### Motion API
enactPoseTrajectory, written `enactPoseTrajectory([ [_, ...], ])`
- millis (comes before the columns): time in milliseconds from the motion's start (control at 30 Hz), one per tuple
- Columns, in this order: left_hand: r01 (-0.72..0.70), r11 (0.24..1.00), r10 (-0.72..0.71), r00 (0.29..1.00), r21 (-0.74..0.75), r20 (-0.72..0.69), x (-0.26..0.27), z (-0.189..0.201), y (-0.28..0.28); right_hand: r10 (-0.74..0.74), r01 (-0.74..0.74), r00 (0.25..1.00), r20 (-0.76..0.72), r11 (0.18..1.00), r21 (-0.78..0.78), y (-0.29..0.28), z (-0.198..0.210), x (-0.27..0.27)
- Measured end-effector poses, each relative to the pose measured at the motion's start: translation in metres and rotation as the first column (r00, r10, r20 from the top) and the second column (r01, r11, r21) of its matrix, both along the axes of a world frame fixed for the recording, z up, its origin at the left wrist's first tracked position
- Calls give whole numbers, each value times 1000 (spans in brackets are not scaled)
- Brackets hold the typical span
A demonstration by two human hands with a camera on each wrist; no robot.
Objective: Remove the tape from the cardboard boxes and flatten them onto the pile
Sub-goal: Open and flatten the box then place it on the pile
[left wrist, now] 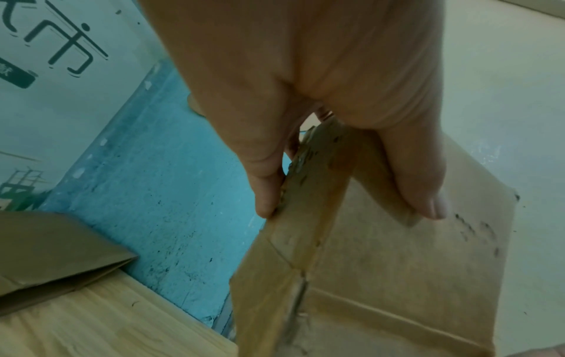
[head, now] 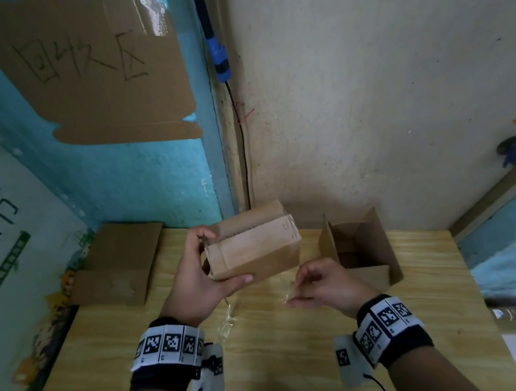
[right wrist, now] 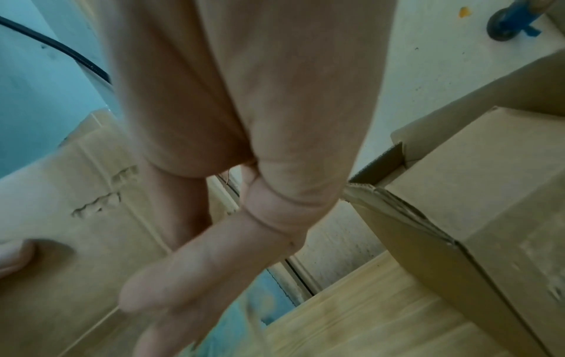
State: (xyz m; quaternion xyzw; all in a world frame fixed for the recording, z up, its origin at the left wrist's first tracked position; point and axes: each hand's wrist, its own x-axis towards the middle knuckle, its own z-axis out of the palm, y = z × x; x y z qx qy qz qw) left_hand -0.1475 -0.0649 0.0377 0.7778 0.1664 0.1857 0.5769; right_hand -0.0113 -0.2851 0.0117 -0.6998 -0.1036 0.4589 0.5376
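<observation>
My left hand (head: 205, 268) grips a small brown cardboard box (head: 252, 246) by its left end and holds it above the wooden table (head: 108, 368). The thumb lies under the front face and the fingers wrap over the top edge; the box (left wrist: 397, 277) and left hand (left wrist: 345, 200) fill the left wrist view. Just right of and below the box, my right hand (head: 301, 289) pinches a strip of clear tape (head: 289, 295). Another clear strip (head: 230, 321) shows below the left hand; whether it hangs or lies on the table is unclear. The right wrist view is blurred.
A pile of flattened cardboard (head: 120, 266) lies at the table's back left against the blue wall. An open cardboard box (head: 361, 246) stands at the back right, close to my right hand. A cardboard sign (head: 90, 69) hangs on the wall, with a black cable (head: 244, 164) in the corner.
</observation>
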Motion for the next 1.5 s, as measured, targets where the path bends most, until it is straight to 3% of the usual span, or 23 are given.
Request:
enactPoseTrajectory([
  [133, 27, 993, -27, 1000, 113, -6, 1, -6, 0, 25, -26, 1000, -17, 999, -27, -2, 9, 0],
  [233, 19, 996, -20, 1000, 85, 2, 3, -12, 0, 4, -4, 1000, 7, 999, -37, -4, 14, 2],
  [433, 78, 984, -103, 983, 160, 150, 9, -21, -3, -3, 14, 979, 203, 999, -52, -5, 18, 8],
  [600, 97, 975, -135, 973, 200, 186, 13, -23, -7, 92, -87, 991, 100, 995, -50, -9, 29, 10],
  [700, 97, 970, -129, 983, 222, 132, 13, -17, -10, 114, -104, 986, 120, 991, -88, -11, 33, 8],
  [833, 127, 952, -126, 992, 278, -24, 11, -9, -13, 126, -77, 957, 263, 979, -190, -10, 26, 7],
  [933, 134, 931, -88, 985, 339, -148, 8, -3, -11, 54, 0, 951, 304, 984, -176, -11, 23, 8],
  [1100, 153, 944, -97, 975, 291, -198, 7, -3, -10, -112, 150, 939, 324, 984, -94, -11, 23, 14],
  [1200, 166, 916, -107, 979, 365, -176, 6, -9, -8, -164, 205, 901, 401, 977, -61, -9, 24, 17],
  [1333, 219, 899, -146, 966, 380, -212, 4, -9, -5, -288, 298, 920, 264, 954, 3, -7, 26, 22],
  [1433, 339, 855, -231, 926, 393, -297, 4, -6, -12, -205, 214, 964, 169, 976, -40, -2, 27, 24],
  [1500, 375, 823, -262, 917, 428, -299, 5, -8, -16, -223, 224, 974, 30, 973, -55, 2, 33, 25],
])
